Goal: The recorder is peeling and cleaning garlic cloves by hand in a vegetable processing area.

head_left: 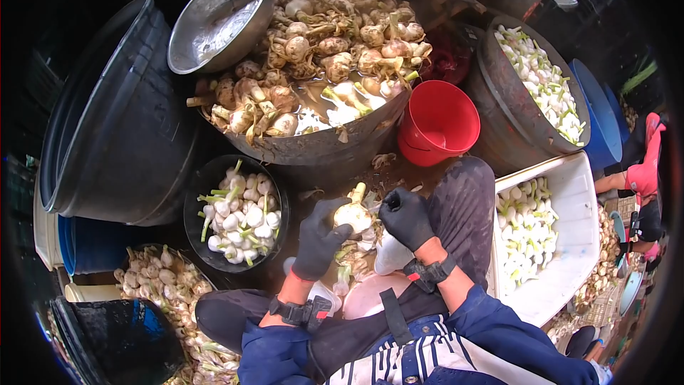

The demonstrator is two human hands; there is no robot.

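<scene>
In black gloves, my left hand [320,235] grips a pale garlic bulb [350,217] with its stem pointing up. Just right of the bulb, my right hand [405,217] is closed; what it holds, if anything, is hidden. Beneath both hands are loose bulbs and peel [342,271], and a pink basin [372,298] sits between my legs. To the left, a black bowl [191,217] holds white bulbs with green stems. Ahead, a large metal tub [306,148] is heaped with brownish, unpeeled garlic in water.
A red bucket [438,128], a steel bowl [221,21], a drum of white garlic [491,100] and a white crate [570,228] stand around me. Large dark bins [121,121] and piled garlic [157,278] are at left. Other people's legs [645,164] show at far right.
</scene>
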